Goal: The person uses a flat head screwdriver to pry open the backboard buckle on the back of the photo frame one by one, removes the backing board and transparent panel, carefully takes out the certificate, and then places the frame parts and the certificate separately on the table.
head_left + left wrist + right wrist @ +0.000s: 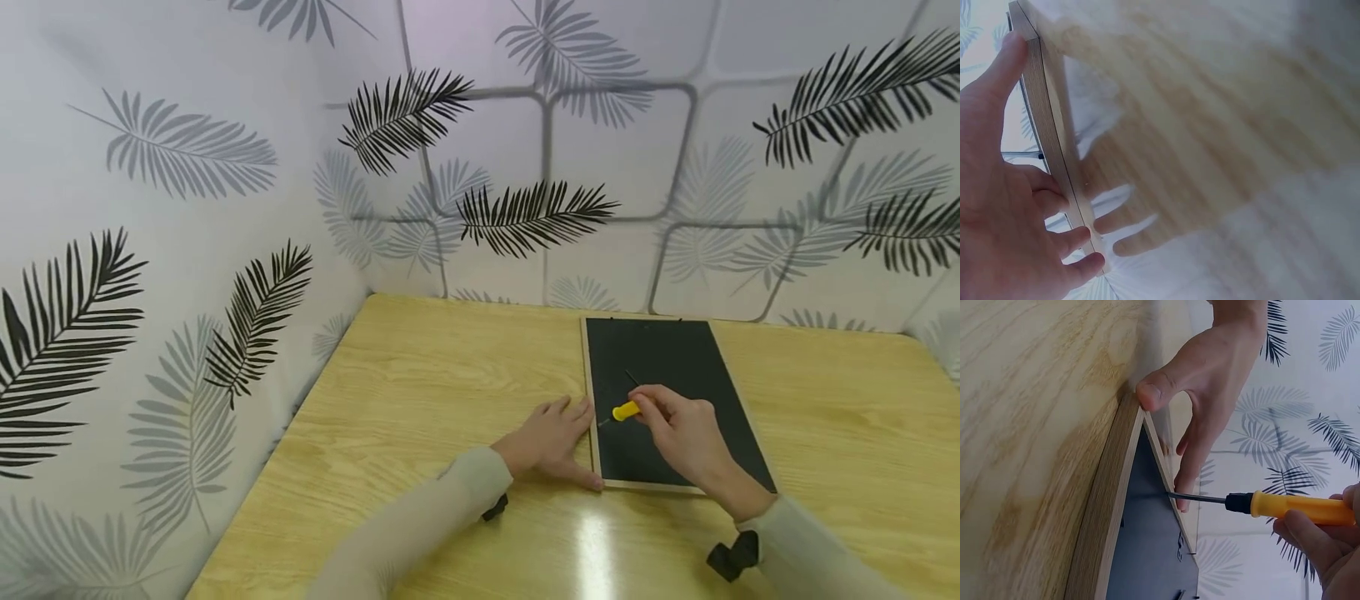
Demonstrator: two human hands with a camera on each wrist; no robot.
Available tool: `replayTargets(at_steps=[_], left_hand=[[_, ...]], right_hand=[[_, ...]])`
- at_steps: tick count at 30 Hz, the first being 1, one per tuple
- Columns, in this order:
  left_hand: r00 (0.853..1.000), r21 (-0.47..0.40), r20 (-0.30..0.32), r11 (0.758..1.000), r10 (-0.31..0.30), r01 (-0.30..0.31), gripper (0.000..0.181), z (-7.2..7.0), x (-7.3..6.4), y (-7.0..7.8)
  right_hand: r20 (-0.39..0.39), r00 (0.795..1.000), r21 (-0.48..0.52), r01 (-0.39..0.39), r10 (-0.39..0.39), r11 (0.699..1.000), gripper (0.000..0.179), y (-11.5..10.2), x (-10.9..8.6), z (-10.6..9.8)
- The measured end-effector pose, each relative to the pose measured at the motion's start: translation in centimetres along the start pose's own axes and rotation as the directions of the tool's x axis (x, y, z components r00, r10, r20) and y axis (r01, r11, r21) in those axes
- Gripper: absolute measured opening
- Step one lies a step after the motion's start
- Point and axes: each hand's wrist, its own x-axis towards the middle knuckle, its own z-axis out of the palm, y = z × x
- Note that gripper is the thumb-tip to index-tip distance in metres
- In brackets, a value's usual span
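A rectangular wooden frame point(588, 367) with a black panel point(667, 354) lies flat on the table. My left hand point(551, 440) rests against its left side, the thumb at the near left corner and the fingers spread along the edge. In the left wrist view the fingertips point(1079, 237) touch the wooden side. My right hand point(686, 433) grips a screwdriver point(1297, 508) by its yellow handle, over the panel. Its dark shaft points left, and the tip meets the inner edge of the frame close to the left fingers. The exact contact at the tip is too small to tell.
The light wood-grain table point(450, 358) extends around the frame. A leaf-patterned wall point(495, 150) stands behind and to the left. Small dark pieces stick out at the frame's far edge. A black band point(733, 556) sits on the right wrist.
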Motion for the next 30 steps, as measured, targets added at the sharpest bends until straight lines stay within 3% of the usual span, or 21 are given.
replayTargets(at_steps=[12,24,27,30], left_hand=[[1.000,-0.040,0.027,0.999,-0.012,0.013,0.115,-0.3,-0.1,0.0],[0.999,-0.039,0.037,0.999,0.005,-0.004,0.116,-0.7,0.1,0.4],[0.999,-0.056,0.045,0.998,0.004,-0.002,0.116,-0.7,0.1,0.4],[0.998,-0.074,0.057,0.997,-0.013,0.017,0.116,-0.6,0.0,0.5]], right_hand=[[-0.011,0.983,-0.058,0.181,-0.182,0.982,0.009,-1.5,0.4,1.1],[-0.004,0.982,-0.083,0.186,-0.187,0.979,0.009,-1.9,0.2,1.1],[0.017,0.990,-0.062,0.140,-0.139,0.988,0.010,-1.5,0.2,0.6],[0.032,0.999,-0.041,0.041,-0.040,0.998,0.012,-0.7,0.2,-0.2]])
